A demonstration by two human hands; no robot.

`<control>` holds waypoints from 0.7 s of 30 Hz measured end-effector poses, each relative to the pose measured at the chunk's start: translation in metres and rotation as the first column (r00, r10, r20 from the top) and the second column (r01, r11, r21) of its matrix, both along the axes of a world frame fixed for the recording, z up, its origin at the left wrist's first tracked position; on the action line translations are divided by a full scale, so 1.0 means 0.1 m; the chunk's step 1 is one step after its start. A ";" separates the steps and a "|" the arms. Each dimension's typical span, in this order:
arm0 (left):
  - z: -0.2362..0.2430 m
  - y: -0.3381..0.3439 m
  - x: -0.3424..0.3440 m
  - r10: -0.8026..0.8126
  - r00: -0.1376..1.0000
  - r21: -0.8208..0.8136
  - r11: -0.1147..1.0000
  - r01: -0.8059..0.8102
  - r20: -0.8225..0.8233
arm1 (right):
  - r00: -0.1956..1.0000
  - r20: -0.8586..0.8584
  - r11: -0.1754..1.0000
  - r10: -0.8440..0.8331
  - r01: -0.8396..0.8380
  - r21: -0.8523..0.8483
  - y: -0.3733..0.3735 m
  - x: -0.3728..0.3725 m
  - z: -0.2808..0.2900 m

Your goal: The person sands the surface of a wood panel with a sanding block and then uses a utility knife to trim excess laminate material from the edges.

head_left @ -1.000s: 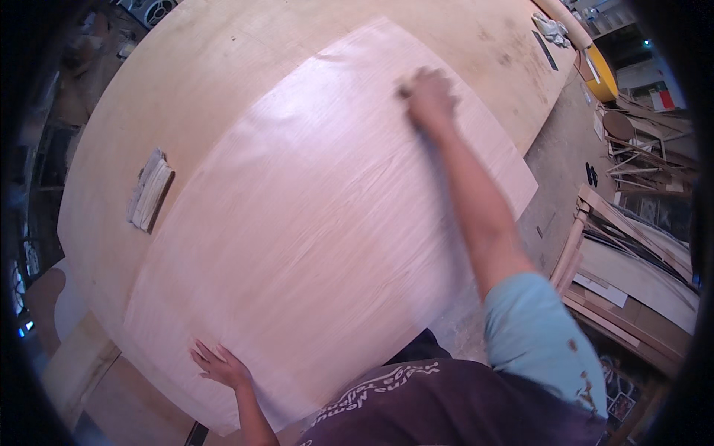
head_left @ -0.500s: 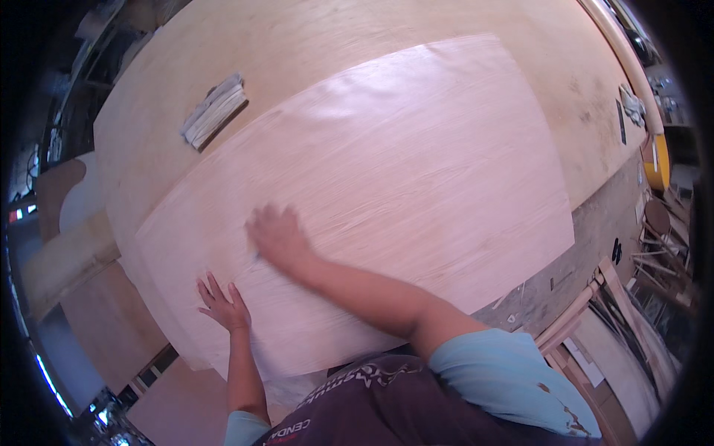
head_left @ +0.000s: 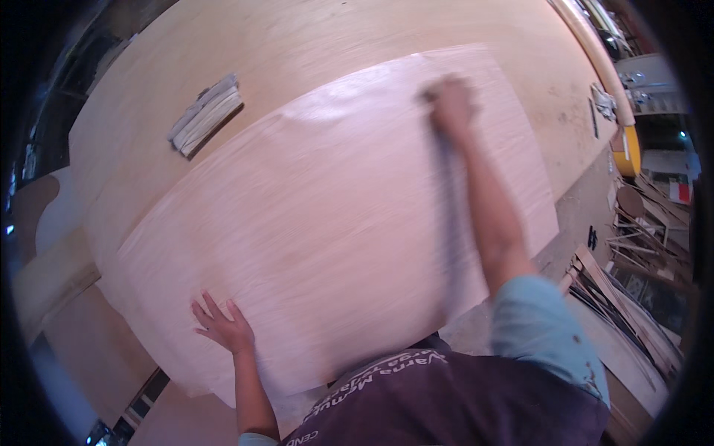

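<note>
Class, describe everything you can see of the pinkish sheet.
The pinkish sheet is broad, thin and streaked with fine grain, looking like wood veneer. It lies mostly flat on a larger tan board, with glare near its rippled far edge. The spread left hand rests near its left end; the blurred right hand is over its far right.

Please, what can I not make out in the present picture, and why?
In the head view:
Right hand: motion blur hides its grip and anything held.
Left hand: it covers the pale sheet under its palm.
Large board: far side cut off by the upper edge.
Dark items on the floor: too small to identify.
</note>
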State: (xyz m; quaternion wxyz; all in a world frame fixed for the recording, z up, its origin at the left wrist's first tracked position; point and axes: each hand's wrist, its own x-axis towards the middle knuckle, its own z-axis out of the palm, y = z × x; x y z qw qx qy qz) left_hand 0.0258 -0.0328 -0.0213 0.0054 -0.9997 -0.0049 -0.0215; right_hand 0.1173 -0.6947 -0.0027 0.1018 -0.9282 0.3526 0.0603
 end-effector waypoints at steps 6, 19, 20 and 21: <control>-0.04 -0.08 0.01 0.004 1.000 0.019 1.000 -0.004 -0.025 | 0.661 0.442 0.655 0.606 -0.730 0.193 3.78 -0.31 -0.16; -0.18 0.07 0.00 -0.007 0.999 0.035 0.999 0.006 0.033 | 0.932 0.122 0.921 -0.341 0.357 -0.155 -2.06 -0.12 0.15; -0.27 0.03 0.00 -0.009 1.000 0.004 1.000 0.009 0.017 | 0.932 0.085 0.914 -0.353 0.363 -0.180 -2.56 -0.21 0.12; -0.33 0.03 -0.03 -0.002 1.000 -0.018 1.000 0.002 0.002 | 0.921 0.105 0.882 -0.375 0.389 -0.267 -2.83 -0.32 0.07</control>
